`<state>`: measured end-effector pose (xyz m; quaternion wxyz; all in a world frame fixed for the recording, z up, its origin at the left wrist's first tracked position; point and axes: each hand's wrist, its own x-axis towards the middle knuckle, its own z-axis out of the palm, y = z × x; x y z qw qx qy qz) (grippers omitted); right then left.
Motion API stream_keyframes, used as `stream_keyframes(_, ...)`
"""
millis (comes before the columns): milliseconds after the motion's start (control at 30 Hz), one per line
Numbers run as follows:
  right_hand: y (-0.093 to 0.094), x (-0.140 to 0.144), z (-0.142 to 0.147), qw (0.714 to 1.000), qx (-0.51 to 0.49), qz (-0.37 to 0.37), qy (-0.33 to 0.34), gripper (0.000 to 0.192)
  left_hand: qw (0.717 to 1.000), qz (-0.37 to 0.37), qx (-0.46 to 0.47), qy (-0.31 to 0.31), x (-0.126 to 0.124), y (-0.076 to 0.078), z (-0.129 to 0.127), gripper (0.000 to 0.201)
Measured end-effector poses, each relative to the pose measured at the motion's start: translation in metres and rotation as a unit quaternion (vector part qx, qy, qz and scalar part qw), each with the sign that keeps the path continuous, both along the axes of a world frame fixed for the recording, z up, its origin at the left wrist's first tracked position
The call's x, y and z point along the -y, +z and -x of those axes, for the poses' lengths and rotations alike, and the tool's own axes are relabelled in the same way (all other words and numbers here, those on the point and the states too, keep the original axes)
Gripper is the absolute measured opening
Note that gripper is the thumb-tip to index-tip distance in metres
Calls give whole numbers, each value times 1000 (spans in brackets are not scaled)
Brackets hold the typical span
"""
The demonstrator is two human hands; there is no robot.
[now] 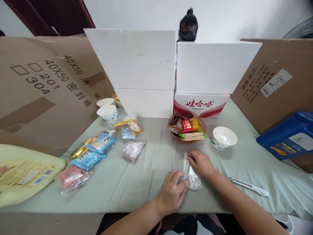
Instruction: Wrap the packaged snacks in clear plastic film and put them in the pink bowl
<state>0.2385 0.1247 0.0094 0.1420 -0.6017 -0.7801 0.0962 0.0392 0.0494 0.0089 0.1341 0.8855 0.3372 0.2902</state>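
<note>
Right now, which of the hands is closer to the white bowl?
The right hand is closer, just below and left of the white bowl. The left hand lies farther down and left.

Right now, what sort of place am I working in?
Probably a makeshift packing station in a plain room: a cloth-covered table walled by cardboard sheets and white boxes, with snack packets; both hands hold a clear bag.
</note>
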Motion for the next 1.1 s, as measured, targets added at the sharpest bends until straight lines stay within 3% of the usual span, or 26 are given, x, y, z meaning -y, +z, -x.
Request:
stream_keyframes(133, -4, 0, -4, 998, 26, -51, 8, 21, 994, -67, -52, -69, -1, -7, -4, 28)
stream_keyframes(300, 7, -2, -26, 990, 38, -132, -34, 26, 994, -47, -80, -55, -3, -9, -4, 25)
stream_keyframes(400, 9, 11, -26, 988, 36, -150, 30, 29, 995, -45, -73, -53, -3, -9, -4, 26)
stream_keyframes(533, -4, 30, -9, 972, 82, -104, 192, 50, 995, -37, -61, -63, -4, -9, -3, 28)
stream_keyframes(633, -10, 31, -3, 974, 104, -49, 196, 61, 995, -29, -60, -71, -5, -7, -1, 27)
stream_keyframes(767, 1, 38, -7, 982, 63, -39, 174, 58, 994, -22, -62, -82, -6, -2, 2, 20)
stream_keyframes(900, 9, 70, -14, 982, -6, -40, 183, 60, 996, -28, -53, -64, -5, -3, 1, 13)
stream_keyframes(1100, -1, 119, -15, 981, -10, -4, 194, 68, 995, -72, -15, -72, -4, -3, -1, 15)
